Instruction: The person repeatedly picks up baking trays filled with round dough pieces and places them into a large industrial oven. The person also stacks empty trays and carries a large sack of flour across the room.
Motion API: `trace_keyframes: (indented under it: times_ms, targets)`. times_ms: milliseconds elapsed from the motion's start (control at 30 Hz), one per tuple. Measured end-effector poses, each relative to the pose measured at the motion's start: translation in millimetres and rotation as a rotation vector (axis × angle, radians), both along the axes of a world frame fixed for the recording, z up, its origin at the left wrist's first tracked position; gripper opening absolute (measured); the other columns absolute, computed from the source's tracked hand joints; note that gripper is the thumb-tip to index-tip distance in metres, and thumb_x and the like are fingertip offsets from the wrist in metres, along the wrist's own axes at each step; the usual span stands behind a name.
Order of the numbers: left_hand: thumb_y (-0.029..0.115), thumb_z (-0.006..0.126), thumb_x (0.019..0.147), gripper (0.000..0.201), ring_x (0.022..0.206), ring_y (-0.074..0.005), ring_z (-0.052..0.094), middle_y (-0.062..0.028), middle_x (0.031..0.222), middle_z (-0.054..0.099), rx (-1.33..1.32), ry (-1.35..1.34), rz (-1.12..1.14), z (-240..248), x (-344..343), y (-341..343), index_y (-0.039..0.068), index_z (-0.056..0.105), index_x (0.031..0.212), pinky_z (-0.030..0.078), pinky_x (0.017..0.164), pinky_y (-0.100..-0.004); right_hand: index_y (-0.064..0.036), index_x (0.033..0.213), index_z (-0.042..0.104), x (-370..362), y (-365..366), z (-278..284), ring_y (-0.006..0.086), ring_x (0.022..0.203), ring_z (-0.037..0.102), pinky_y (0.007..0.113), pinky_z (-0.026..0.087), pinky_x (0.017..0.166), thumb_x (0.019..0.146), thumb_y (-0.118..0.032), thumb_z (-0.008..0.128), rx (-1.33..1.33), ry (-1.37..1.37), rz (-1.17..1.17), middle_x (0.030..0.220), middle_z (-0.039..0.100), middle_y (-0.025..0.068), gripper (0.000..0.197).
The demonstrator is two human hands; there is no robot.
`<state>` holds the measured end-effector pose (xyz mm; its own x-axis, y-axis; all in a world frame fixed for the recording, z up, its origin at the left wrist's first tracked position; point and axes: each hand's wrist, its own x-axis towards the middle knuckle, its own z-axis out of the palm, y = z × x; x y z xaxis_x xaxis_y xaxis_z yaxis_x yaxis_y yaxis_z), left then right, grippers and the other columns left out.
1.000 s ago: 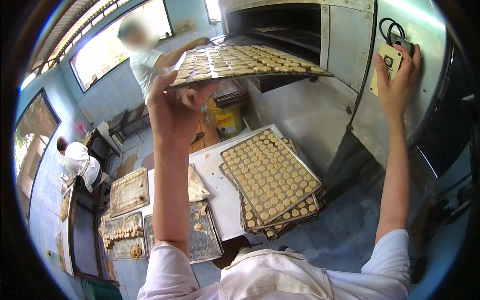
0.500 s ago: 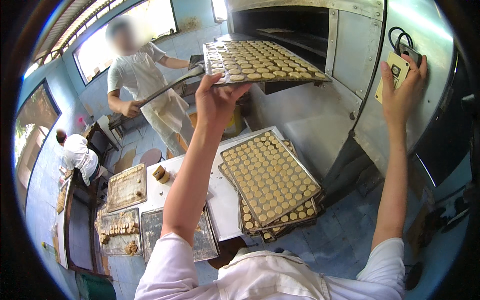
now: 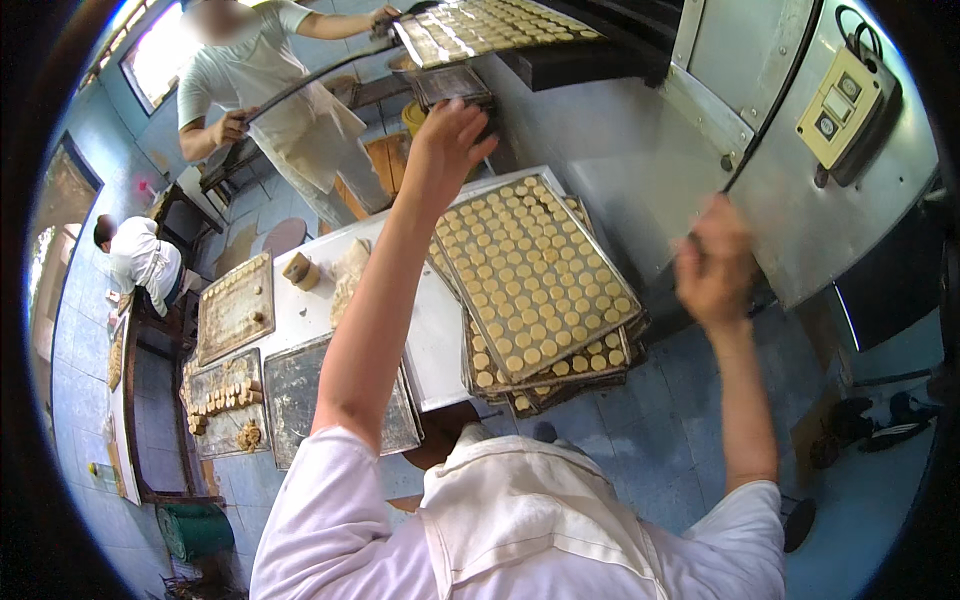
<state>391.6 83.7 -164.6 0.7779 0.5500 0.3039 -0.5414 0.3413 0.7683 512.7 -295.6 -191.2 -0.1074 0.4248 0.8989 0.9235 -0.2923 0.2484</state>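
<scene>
My left hand (image 3: pixel 447 140) is raised with fingers spread, empty, just below a tray of small round biscuits (image 3: pixel 480 25) that a person in a light shirt (image 3: pixel 270 80) pushes toward the oven opening (image 3: pixel 620 30) on a long peel. My right hand (image 3: pixel 712 262) is blurred in front of the oven's metal front (image 3: pixel 640 170), away from the yellow control box (image 3: pixel 840 105); it holds nothing that I can see. Below my hands lies a stack of trays filled with round biscuits (image 3: pixel 530 280) on a white table (image 3: pixel 440 330).
Empty and partly filled trays (image 3: pixel 235 305) lie on the table's left part, with lumps of dough (image 3: pixel 300 270) near them. Another person (image 3: pixel 140 260) bends over at the far left beside a long bench. A green bin (image 3: pixel 195 528) stands on the blue tiled floor.
The biscuit tray left my left hand and moved up toward the oven on the other person's peel. My right hand dropped from the control box down to the oven's front.
</scene>
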Motion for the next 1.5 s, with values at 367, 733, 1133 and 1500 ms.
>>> trace_keyframes:
  times_ms: [367,733,1133,1500]
  targets:
    - [0.025,0.071,0.090,0.029,0.069,-0.0247,0.062,-0.0131,0.076,0.065,0.605,1.038,0.427,-297.5,-162.6,-96.5,0.000,0.073,0.106,0.051,0.068,-0.0382,0.0041,0.107,0.070,105.5,10.2,-267.1,0.0172,0.073,0.069,0.034,0.053,0.062,0.098,-0.022,0.069,-0.353,1.564,0.001,0.089,0.073,0.0112,0.027]
    - [0.041,0.067,0.099,0.054,0.109,-0.0346,0.060,-0.0235,0.116,0.063,0.364,0.797,0.422,-251.4,-175.8,-123.2,-0.001,0.061,0.131,0.050,0.092,-0.0435,-0.0054,0.107,0.062,39.9,57.5,-82.0,0.0019,0.052,0.034,0.021,0.024,0.042,0.105,-0.032,0.059,-0.273,2.067,0.325,0.079,0.052,-0.0050,0.027]
    - [0.016,0.052,0.106,0.041,0.125,-0.0419,0.060,-0.0284,0.136,0.056,-0.775,-0.075,-0.013,-143.4,-183.8,-75.0,-0.012,0.045,0.135,0.059,0.103,-0.0523,-0.0051,0.103,0.064,-8.0,88.8,-36.3,0.0020,0.051,0.035,0.021,0.028,0.043,0.108,-0.038,0.054,-0.130,2.052,0.757,0.072,0.048,-0.0055,0.035]
    - [0.011,0.054,0.101,0.035,0.119,-0.0346,0.067,-0.0239,0.129,0.066,-0.222,-0.104,0.244,-44.5,-272.8,-47.3,-0.009,0.055,0.130,0.058,0.103,-0.0517,-0.0079,0.105,0.070,-88.7,59.1,-192.7,0.0325,0.091,0.068,0.045,0.054,0.077,0.089,-0.019,0.073,-1.087,0.712,0.265,0.098,0.064,0.0107,0.020]
